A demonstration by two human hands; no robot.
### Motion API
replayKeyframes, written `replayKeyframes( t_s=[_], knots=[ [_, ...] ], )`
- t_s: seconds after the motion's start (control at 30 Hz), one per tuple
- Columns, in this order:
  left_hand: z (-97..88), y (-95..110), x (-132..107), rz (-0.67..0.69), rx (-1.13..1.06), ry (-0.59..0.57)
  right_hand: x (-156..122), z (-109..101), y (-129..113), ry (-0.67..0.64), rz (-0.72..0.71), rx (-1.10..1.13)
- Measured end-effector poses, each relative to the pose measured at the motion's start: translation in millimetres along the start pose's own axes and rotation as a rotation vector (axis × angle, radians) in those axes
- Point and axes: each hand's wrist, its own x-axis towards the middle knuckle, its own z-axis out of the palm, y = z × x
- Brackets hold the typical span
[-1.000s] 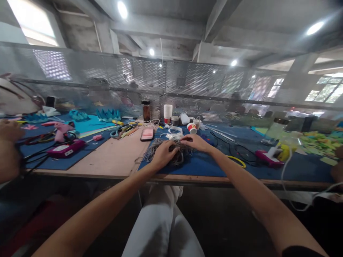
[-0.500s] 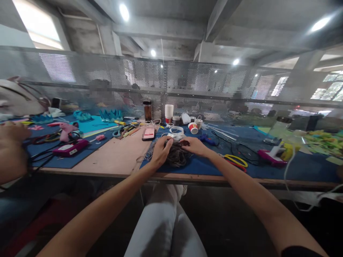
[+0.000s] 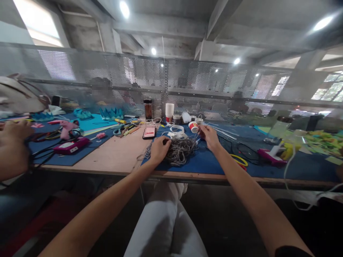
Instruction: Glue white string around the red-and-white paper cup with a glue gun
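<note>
1. Grey cord (image 3: pixel 181 151) lies in a tangled heap on the blue mat (image 3: pixel 207 165) atop the counter (image 3: pixel 112 153)
2. Left hand (image 3: pixel 160 149) curls against the heap's left side; from here I can't tell whether it grips a strand
3. Right hand (image 3: pixel 209 136) is bunched near the tipped paper cup (image 3: pixel 193 126), its grip unclear to me

Left hand (image 3: pixel 159 150): at left edge of grey cord tangle (image 3: pixel 180 151).
Right hand (image 3: pixel 210 137): beyond tangle's right side; hold unclear.
Paper cup (image 3: pixel 193 127): tilted, near right hand.
</note>
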Motion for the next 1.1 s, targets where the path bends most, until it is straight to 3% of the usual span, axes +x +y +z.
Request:
replayKeyframes(
  t_s=[0.1,0.2,0.27,0.33,0.4,0.53,0.6,0.7,0.8,0.93,1.03,1.1],
  knots=[
    [-1.2,-0.6,1.4,-0.043,-0.068,0.049,3.8,-9.4,-3.9,0.064,0.046,0.123],
    [-2.1,0.9,2.2,-0.065,-0.136,0.084,6.6,-16.5,-7.8,0.046,0.068,0.129],
    [-2.7,2.7,2.2,-0.069,-0.172,0.098,5.7,-14.9,-11.4,0.025,0.032,0.019],
    [-3.2,4.8,1.8,-0.064,-0.199,0.108,1.3,-5.9,-16.3,-0.017,-0.092,-0.175],
    [-3.9,7.0,1.1,-0.052,-0.220,0.115,-7.3,10.1,-20.7,-0.159,-0.242,-0.368],
    [-6.0,10.5,-0.4,-0.016,-0.248,0.122,-30.5,48.8,-18.3,-0.600,-0.406,-0.593],
    [-7.3,11.2,-0.8,-0.005,-0.278,0.117,-37.5,62.4,-11.2,-0.674,-0.443,-0.677],
    [-8.9,10.9,-1.3,-0.018,-0.314,0.113,-34.8,68.2,-0.6,-0.495,-0.350,-0.590],
    [-8.7,9.8,-2.3,0.021,-0.193,0.140,-21.2,60.7,4.9,-0.268,-0.254,-0.421],
    [-5.3,6.6,-4.1,0.024,0.029,0.057,-6.3,47.8,8.0,-0.111,-0.200,-0.315],
    [-3.3,3.3,-3.9,-0.030,0.029,-0.002,-4.0,43.8,9.7,-0.027,-0.158,-0.234],
    [-3.8,1.8,-2.5,-0.041,-0.003,0.019,-4.9,43.5,9.7,0.003,-0.125,-0.179]
  ],
)
